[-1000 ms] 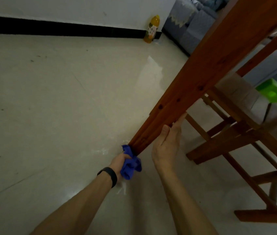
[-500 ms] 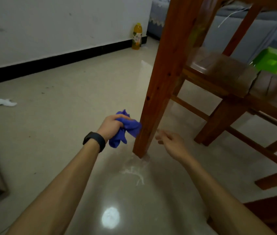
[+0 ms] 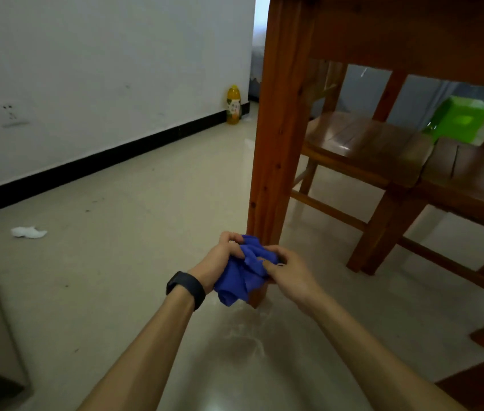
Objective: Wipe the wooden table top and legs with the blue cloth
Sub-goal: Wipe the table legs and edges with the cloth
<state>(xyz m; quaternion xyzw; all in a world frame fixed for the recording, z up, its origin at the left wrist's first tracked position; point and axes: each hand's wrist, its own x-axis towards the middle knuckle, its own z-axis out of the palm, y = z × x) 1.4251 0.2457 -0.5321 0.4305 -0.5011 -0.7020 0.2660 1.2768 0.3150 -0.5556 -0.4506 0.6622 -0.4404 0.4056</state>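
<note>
One second ago the left hand (image 3: 223,259) pressed the cloth (image 3: 242,274) against the foot of the leg (image 3: 276,143), and the right hand (image 3: 289,272) lay on the leg a little higher. Then the right hand left the leg and hung free, and the left hand took the cloth off the wood. Now the right hand has come to the cloth and its fingers (image 3: 276,251) pinch one side, so both hands hold it together in front of the lower leg. The view has also levelled, so the leg now stands upright.
</note>
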